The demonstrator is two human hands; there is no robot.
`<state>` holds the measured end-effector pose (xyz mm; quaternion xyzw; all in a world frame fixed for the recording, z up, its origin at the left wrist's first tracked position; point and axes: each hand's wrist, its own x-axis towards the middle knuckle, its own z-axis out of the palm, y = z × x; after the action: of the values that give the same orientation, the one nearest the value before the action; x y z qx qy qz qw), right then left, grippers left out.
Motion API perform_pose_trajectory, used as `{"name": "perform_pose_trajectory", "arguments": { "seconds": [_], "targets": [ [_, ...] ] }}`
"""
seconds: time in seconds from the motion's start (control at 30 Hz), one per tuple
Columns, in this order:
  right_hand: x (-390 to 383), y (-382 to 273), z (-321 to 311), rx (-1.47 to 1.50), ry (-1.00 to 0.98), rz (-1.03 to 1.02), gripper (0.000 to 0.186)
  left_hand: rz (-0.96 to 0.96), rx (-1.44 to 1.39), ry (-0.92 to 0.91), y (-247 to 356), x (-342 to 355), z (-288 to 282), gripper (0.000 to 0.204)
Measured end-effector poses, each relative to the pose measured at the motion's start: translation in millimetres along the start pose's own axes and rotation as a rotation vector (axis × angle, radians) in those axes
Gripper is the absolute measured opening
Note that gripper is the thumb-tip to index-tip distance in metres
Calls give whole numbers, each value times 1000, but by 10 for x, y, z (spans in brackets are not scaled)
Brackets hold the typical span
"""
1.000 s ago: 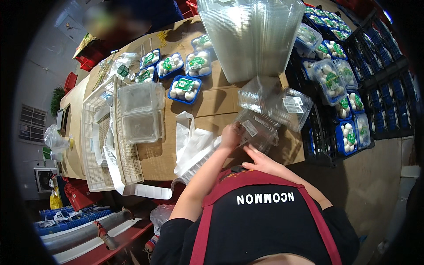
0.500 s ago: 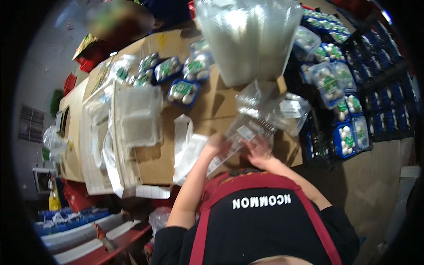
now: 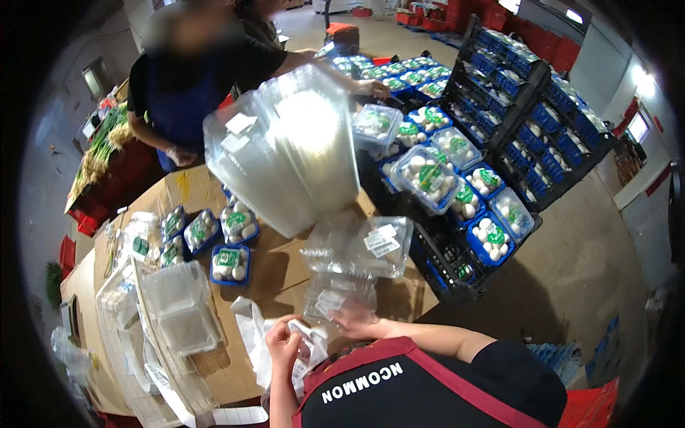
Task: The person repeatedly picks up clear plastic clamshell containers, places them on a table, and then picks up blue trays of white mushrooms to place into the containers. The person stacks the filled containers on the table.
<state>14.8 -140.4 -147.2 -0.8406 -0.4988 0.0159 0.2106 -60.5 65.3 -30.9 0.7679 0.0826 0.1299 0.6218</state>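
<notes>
My left hand [image 3: 285, 345] is closed in a pinch on a white label strip [image 3: 309, 348], which trails in loose folds over the cardboard-covered table. To its right, my right hand [image 3: 354, 321] lies over a clear plastic container [image 3: 341, 288] that has a white label on it. Motion smears its fingers, so their grip is unclear. Just beyond sits another group of clear plastic containers [image 3: 357, 246], with white labels on top. A tall leaning stack of clear plastic containers [image 3: 285, 153] stands farther back.
Blue punnets of white mushrooms [image 3: 230, 265] sit on the table's left half, near a white plastic basket [image 3: 168, 357]. On the right, a black crate [image 3: 446, 274] carries more mushroom punnets, with stacked crates [image 3: 524, 107] behind. Across the table, a co-worker's hand [image 3: 182, 155] hangs near the edge.
The view has swung right and up, bringing the co-worker and crates into sight. My left hand has pinched the label strip; my right hand stays at the clear container.
</notes>
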Motion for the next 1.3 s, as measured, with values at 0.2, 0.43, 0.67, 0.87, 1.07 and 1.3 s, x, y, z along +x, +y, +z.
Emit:
{"name": "perform_pose_trajectory", "arguments": {
  "seconds": [0.2, 0.43, 0.67, 0.87, 1.07, 1.3],
  "targets": [
    [84, -202, -649, 185, 131, 39, 45, -81, -219, -36, -195, -68, -19, 25],
    [42, -262, -1033, 25, 386, -35, 22, -323, -17, 23, -174, -75, 120, 13],
    [152, -589, -1449, -208, 353, 315, 24, -325, 231, -107, -152, 25, 296, 28],
    [75, -480, -1507, -164, 48, 486, 47, -263, 290, -246, 11, 129, 482, 26],
    [-249, -324, -1233, 104, -31, 424, 56, -212, 170, -260, -215, 180, 596, 20],
    [-468, 57, -940, -179, 126, 319, 74, -316, -262, -200, -338, 149, 471, 12]
  ]
}}
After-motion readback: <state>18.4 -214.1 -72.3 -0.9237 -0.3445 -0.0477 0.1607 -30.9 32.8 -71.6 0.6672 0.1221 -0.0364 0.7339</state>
